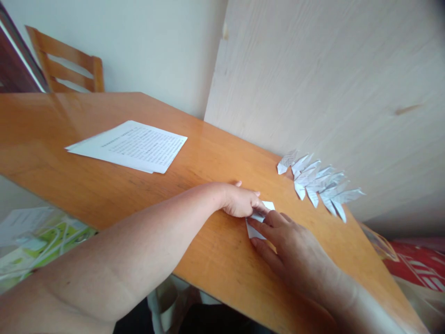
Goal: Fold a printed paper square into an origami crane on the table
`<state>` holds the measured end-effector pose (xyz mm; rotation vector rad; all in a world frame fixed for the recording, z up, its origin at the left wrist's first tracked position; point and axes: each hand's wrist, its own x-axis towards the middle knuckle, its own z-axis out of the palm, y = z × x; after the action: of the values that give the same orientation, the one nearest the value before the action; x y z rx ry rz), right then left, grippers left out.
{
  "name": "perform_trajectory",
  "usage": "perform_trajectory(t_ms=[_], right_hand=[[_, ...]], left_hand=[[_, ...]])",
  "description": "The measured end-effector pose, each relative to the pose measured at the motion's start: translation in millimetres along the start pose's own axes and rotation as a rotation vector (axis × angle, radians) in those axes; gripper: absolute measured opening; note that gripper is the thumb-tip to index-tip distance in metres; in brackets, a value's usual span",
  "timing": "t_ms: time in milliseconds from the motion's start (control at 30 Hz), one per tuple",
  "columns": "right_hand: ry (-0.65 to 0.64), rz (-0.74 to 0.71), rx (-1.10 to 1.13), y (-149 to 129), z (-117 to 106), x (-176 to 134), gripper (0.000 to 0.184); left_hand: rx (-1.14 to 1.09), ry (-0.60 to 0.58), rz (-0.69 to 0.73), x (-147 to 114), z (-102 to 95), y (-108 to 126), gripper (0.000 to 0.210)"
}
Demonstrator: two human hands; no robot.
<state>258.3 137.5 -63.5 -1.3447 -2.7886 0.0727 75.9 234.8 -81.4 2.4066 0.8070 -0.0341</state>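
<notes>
White paper (256,230), left hand (239,202) and right hand (294,241) on it; cannot tell if either grip pinches.

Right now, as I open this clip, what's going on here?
A person has both bare hands on a small piece of white paper lying on the wooden table. The left hand and the right hand meet over it, fingers covering part of it. Beyond the right hand, a group of folded paper pieces sits near the table's edge. Off to the left lie printed sheets, loosely stacked, with neither hand on them.
</notes>
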Motion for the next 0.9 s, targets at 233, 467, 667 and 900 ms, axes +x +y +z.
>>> perform_trajectory(t_ms=[233,467,667,900], right_hand=[[0.030,-0.027,0.008,2.6,1.9,-2.5,0.030],[0.025,-0.028,-0.001,-0.4,0.9,0.4,0.026],[0.028,-0.038,0.035,2.2,-0.1,1.3,0.026],[0.134,-0.005,0.424,22.1,3.6,-1.6,0.025]], left_hand=[[0.018,0.004,0.000,0.7,1.1,-1.6,0.071],[0.000,0.001,0.008,0.9,1.3,-1.9,0.066],[-0.040,-0.002,-0.008,-1.1,-0.2,0.8,0.066],[-0.065,-0.030,-0.001,-2.6,-3.8,1.0,0.065]])
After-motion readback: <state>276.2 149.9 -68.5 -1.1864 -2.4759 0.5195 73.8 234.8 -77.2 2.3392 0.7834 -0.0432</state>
